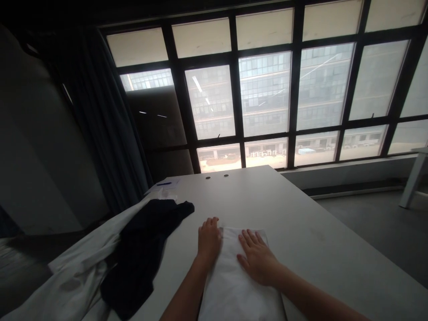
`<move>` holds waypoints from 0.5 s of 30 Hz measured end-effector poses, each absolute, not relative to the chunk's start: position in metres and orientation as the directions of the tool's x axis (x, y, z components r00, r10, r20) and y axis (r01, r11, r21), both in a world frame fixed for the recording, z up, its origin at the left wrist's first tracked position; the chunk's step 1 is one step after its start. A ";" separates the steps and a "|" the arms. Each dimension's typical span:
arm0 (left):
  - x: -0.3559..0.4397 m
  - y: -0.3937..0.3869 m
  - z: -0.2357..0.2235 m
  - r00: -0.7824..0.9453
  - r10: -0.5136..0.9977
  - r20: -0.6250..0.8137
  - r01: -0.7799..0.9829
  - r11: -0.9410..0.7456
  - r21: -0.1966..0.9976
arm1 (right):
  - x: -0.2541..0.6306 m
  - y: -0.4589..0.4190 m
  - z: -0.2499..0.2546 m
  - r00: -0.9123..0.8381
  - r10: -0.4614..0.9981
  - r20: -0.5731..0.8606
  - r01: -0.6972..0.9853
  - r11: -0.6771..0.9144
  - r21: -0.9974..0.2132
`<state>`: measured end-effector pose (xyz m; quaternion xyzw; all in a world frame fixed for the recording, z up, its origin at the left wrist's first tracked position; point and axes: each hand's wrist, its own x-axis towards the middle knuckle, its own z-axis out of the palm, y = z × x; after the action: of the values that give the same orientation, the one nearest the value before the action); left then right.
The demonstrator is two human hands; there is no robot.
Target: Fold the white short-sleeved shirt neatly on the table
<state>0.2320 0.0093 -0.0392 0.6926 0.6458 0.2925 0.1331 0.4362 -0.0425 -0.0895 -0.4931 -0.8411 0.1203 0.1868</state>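
Left hand [209, 240]: open, palm down, fingers together, at the left edge of the cloth, holding nothing.
Right hand [257, 259]: open, flat on the cloth, fingers spread, no grip.
Folded white cloth [239, 294]: on white table [301, 223], under and between both hands.
Nearby: black garment [140, 249], just left of the cloth, partly over loose white fabric [76, 272].

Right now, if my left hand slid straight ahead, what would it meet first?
Your left hand would probably cross the bare white table top, passing right of the dark garment, and first reach a small round hole near the far edge; depth is unclear.
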 end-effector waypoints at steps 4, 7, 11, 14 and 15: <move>0.255 -0.033 -0.025 0.309 0.924 0.226 0.743 -0.383 0.548 | 0.445 -0.028 -0.086 -0.485 0.849 0.210 0.747 0.527 -0.405; 0.250 -0.069 -0.032 0.572 0.820 0.019 0.661 -0.474 0.582 | 0.454 -0.011 -0.083 -0.467 0.845 0.260 0.685 0.532 -0.497; 0.224 -0.097 -0.048 0.663 0.740 -0.113 0.660 -0.506 0.555 | 0.464 0.002 -0.081 -0.243 0.885 0.397 0.595 0.460 -0.659; 0.211 -0.097 -0.053 0.629 0.773 -0.079 0.688 -0.507 0.519 | 0.466 -0.005 -0.079 -0.169 0.860 0.482 0.591 0.480 -0.648; 0.208 -0.095 -0.053 0.605 0.793 -0.079 0.710 -0.491 0.505 | 0.465 -0.010 -0.078 -0.195 0.848 0.493 0.601 0.500 -0.623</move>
<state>0.2078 -0.0946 -0.0532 0.8595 0.4370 0.0823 0.2522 0.4651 -0.0095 -0.0784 -0.4775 -0.7587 0.1478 0.4178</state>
